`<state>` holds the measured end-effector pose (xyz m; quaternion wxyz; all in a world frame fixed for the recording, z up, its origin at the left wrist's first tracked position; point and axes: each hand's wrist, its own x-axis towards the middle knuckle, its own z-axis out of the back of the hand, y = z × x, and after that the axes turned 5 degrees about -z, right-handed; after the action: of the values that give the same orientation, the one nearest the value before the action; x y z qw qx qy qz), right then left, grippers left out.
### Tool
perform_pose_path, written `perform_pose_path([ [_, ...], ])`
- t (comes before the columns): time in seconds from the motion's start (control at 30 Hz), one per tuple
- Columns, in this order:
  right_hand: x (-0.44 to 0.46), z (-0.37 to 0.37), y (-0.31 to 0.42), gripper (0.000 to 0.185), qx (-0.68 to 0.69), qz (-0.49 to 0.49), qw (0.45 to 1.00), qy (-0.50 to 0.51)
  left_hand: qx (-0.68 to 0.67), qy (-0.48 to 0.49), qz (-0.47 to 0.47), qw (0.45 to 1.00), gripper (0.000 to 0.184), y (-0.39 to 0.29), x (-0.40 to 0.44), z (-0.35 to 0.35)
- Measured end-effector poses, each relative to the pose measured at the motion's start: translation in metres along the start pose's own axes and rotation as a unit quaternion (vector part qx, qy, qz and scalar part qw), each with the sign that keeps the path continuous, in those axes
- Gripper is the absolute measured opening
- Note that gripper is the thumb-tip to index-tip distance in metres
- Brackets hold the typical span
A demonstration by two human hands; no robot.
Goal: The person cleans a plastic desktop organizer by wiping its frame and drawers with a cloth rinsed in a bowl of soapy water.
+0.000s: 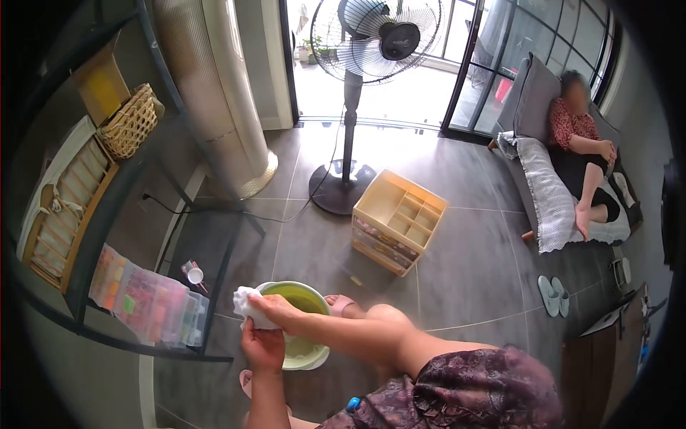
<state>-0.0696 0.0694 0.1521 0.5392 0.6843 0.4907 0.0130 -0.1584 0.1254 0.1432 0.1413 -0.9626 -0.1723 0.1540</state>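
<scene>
My right hand (277, 312) grips a bunched white cloth (245, 301) from above. Just below it, my left hand (261, 346) closes around the lower part of the same cloth. Both hands are over the left side of a green basin (304, 293) with a pale rim, which stands on the floor by my feet. My right forearm crosses over the basin and hides part of its inside. A cream and orange desktop organizer (400, 220) with open compartments on top and drawers below stands on the floor beyond the basin.
A black standing fan (347, 136) stands behind the organizer, its cord on the floor. At left is a dark shelf with a woven basket (130, 123) and clear plastic boxes (146, 300). A person (580, 136) sits on a grey chair at right, near slippers (553, 296).
</scene>
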Motion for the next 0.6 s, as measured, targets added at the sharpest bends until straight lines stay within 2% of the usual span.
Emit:
perform_pose_path([
  [0.07,-0.001,0.0,0.001,0.045,0.032,-0.017,0.996,-0.081,0.003,0.012,0.003,1.0,0.034,0.001,0.0,-0.001],
  [0.13,0.026,0.013,-0.012,0.045,0.058,0.05,0.992,-0.097,0.011,0.033,-0.001,0.999,0.034,0.0,0.001,-0.003],
  [0.17,0.011,0.01,0.005,0.044,0.023,0.081,0.988,-0.128,0.022,0.051,0.015,0.998,0.032,-0.004,0.003,0.006],
  [0.2,-0.002,0.009,0.026,0.043,-0.011,0.112,0.981,-0.159,0.039,0.02,0.017,0.999,0.033,-0.009,0.005,0.013],
  [0.27,0.003,0.011,0.026,0.034,-0.161,0.266,0.934,-0.174,0.073,-0.044,0.021,0.996,0.034,-0.02,0.005,0.025],
  [0.33,-0.003,0.005,0.021,0.03,-0.296,0.425,0.839,-0.165,0.038,-0.123,0.03,0.991,0.035,-0.024,0.013,0.042],
  [0.37,0.0,-0.006,0.005,0.031,-0.19,0.401,0.89,-0.104,0.02,-0.161,0.034,0.986,0.035,-0.023,0.017,0.051],
  [0.4,0.006,-0.007,-0.013,0.032,-0.334,0.491,0.801,-0.079,0.018,-0.094,0.009,0.995,0.036,-0.019,0.017,0.065],
  [0.43,-0.008,-0.022,-0.03,0.032,-0.333,0.429,0.839,-0.042,0.012,-0.084,0.019,0.996,0.037,-0.02,0.018,0.068],
  [0.47,-0.014,-0.028,-0.061,0.033,-0.477,0.383,0.791,-0.022,0.001,-0.078,0.032,0.996,0.037,-0.021,0.016,0.07],
  [0.57,-0.038,-0.031,-0.068,0.035,-0.462,0.421,0.776,0.087,-0.033,-0.095,0.083,0.992,0.037,-0.022,0.007,0.067],
  [0.6,-0.038,-0.03,-0.071,0.035,-0.458,0.419,0.778,0.096,-0.04,-0.1,0.092,0.99,0.038,-0.021,0.006,0.066],
])
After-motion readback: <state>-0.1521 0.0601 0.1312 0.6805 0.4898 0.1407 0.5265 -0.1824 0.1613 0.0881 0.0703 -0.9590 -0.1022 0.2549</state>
